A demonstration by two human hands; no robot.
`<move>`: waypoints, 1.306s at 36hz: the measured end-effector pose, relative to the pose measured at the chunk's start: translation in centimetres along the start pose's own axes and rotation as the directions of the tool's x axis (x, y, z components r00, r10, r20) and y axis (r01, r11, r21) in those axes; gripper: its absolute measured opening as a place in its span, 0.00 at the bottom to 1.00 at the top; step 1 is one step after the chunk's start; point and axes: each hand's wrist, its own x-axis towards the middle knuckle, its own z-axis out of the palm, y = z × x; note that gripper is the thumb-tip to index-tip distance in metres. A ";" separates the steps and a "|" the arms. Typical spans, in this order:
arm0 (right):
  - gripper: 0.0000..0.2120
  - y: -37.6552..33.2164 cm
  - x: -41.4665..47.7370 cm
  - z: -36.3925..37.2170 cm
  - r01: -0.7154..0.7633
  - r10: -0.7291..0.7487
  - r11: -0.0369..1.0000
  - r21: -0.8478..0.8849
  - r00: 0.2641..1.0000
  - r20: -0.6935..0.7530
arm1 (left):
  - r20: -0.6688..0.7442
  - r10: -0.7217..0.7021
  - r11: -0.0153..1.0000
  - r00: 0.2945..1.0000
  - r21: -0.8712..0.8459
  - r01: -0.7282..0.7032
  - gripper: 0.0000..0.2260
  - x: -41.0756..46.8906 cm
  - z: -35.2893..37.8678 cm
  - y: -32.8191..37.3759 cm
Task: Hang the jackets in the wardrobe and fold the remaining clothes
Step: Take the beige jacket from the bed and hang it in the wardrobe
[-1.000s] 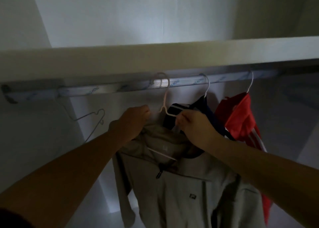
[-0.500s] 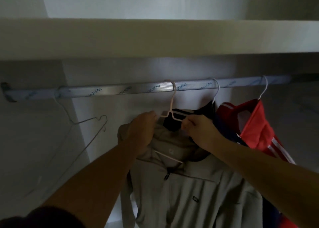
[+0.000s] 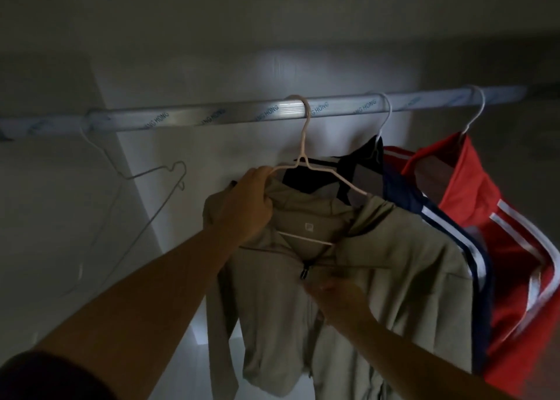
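Because the rail (image 3: 212,118) carries the beige jacket (image 3: 394,263) only by the thin hook of its pale hanger (image 3: 304,145), close against the navy jacket (image 3: 403,193), a downward tug at the front could, in my judgement, drag a shoulder off the hanger arm or tip the hook off the rail. Left hand (image 3: 245,208): fingers (image 3: 262,184) curled tight round the jacket shoulder and the hanger end beneath it. Right hand (image 3: 339,299): at the front opening just below the zip pull (image 3: 304,274), blurred; cannot tell whether its fingers pinch the cloth or merely touch it.
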 end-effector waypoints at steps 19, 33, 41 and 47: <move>0.17 1.5 0.9 -0.5 -0.087 0.033 0.950 0.301 0.983 0.180 | -0.216 0.059 0.995 0.975 0.093 -0.039 0.14 -9.5 2.3 0.2; 0.16 0.3 -0.5 -3.6 0.044 -0.105 0.986 0.162 0.913 0.395 | 0.347 -0.219 0.976 0.912 0.088 0.201 0.20 -15.8 11.6 1.2; 0.15 -0.5 -1.9 -3.5 -0.018 -0.054 0.983 0.181 0.921 0.385 | 0.191 -0.203 0.978 0.961 0.093 0.188 0.16 -15.4 12.7 1.7; 0.16 -1.9 -2.3 -4.0 0.007 -0.173 0.884 0.467 0.934 0.312 | 0.307 -0.220 0.949 0.926 0.289 0.129 0.16 -15.0 12.6 -0.2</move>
